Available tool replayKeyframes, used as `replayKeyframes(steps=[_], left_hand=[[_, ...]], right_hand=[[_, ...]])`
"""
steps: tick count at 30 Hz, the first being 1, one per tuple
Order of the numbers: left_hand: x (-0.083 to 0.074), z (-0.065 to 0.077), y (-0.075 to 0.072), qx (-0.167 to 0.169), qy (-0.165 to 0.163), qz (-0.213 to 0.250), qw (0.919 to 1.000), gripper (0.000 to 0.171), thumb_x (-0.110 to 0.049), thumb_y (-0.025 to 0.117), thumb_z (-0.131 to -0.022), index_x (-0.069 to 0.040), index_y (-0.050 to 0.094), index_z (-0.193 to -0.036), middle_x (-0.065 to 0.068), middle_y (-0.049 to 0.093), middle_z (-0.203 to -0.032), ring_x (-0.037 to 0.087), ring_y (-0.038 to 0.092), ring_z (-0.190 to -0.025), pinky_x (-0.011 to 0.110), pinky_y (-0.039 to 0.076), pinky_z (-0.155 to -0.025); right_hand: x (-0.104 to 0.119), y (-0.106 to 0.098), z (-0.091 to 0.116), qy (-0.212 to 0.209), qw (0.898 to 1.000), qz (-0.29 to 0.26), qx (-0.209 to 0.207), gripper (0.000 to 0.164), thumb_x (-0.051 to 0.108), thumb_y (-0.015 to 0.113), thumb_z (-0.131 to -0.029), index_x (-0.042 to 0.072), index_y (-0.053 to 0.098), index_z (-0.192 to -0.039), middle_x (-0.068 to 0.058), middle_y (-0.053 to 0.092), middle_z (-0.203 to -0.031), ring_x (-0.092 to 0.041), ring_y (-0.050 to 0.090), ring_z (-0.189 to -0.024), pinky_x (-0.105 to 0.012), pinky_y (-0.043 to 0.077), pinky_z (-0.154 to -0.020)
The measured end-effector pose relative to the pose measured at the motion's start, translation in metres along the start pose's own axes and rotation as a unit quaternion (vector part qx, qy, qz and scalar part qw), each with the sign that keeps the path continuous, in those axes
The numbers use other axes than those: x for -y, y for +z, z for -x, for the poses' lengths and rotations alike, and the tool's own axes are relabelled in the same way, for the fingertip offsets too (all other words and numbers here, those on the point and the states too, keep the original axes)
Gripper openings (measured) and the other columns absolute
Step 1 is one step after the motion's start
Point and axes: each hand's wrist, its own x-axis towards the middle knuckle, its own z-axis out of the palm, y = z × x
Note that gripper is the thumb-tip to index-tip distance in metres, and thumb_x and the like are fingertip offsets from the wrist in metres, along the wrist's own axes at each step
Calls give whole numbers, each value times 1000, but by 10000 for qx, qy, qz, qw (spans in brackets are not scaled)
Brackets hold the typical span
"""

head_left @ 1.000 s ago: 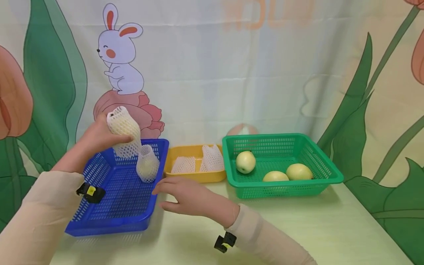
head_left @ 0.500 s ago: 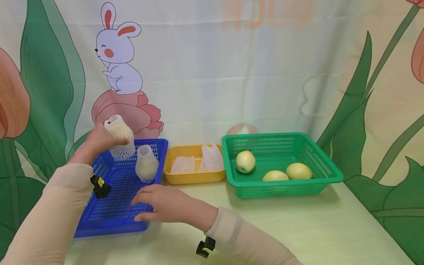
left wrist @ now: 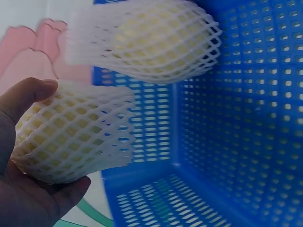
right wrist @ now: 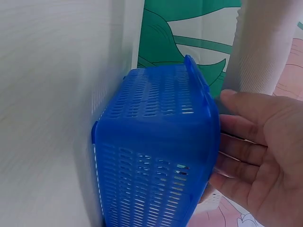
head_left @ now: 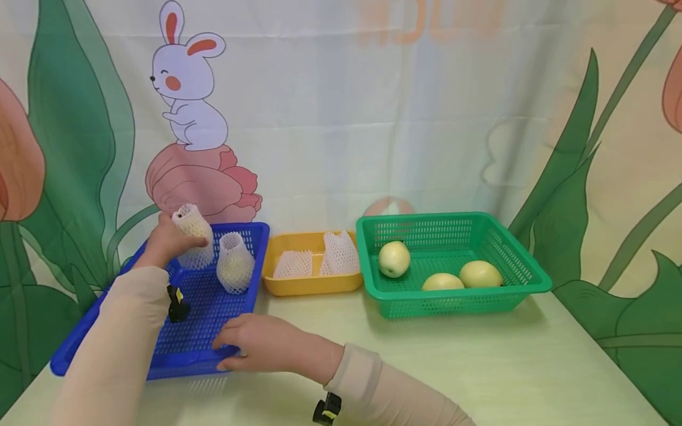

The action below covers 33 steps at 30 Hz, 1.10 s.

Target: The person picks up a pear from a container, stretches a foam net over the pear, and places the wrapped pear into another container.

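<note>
My left hand [head_left: 167, 239] grips a pale yellow fruit in a white foam net [left wrist: 61, 132], with the thumb on one side and fingers on the other. It is over the far left part of the blue basket [head_left: 197, 319]. A second netted fruit [head_left: 235, 269] stands inside that basket, to the right of the held one. My right hand [head_left: 266, 343] is at the basket's near right corner, its relaxed fingers [right wrist: 236, 163] right at the rim in the right wrist view.
A yellow tray [head_left: 314, 287] with white foam nets [head_left: 341, 254] stands right of the blue basket. Beside it, a green basket [head_left: 453, 222] holds 3 bare pale yellow fruits [head_left: 394, 259]. A printed curtain [head_left: 341, 118] hangs behind the table [head_left: 426, 355].
My left hand has lowered the netted fruit toward the blue basket. My right hand has moved left and nearer, to the basket's near corner.
</note>
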Motion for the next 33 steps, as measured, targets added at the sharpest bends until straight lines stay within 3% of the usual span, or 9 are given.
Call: replayKeyframes(steps=[11, 21, 33], left_hand=[[31, -8, 24, 76, -566, 74, 9983, 100, -26, 72, -89, 18, 6, -151, 48, 32, -146, 61, 40, -134, 68, 36, -116], [34, -10, 36, 254, -784, 81, 9966, 100, -22, 73, -88, 14, 6, -153, 45, 33, -147, 59, 41, -134, 69, 36, -116], [49, -11, 54, 555, -955, 77, 9938, 107, -27, 73, -88, 14, -1, -152, 47, 28, -149, 61, 37, -138, 68, 34, -118]], right_hand=[[1, 2, 0, 160, 9998, -48, 114, 27, 23, 64, -101, 18, 72, -127, 8, 74, -124, -3, 65, -117, -8, 45, -104], [0, 4, 0, 27, 9998, 130, -128, 26, 24, 67, -100, 18, 74, -124, 9, 75, -121, -2, 66, -114, -6, 45, -102], [-1, 5, 1, -25, 9998, 173, -67, 27, 24, 66, -100, 19, 73, -125, 10, 75, -121, -2, 66, -117, -6, 44, -104]])
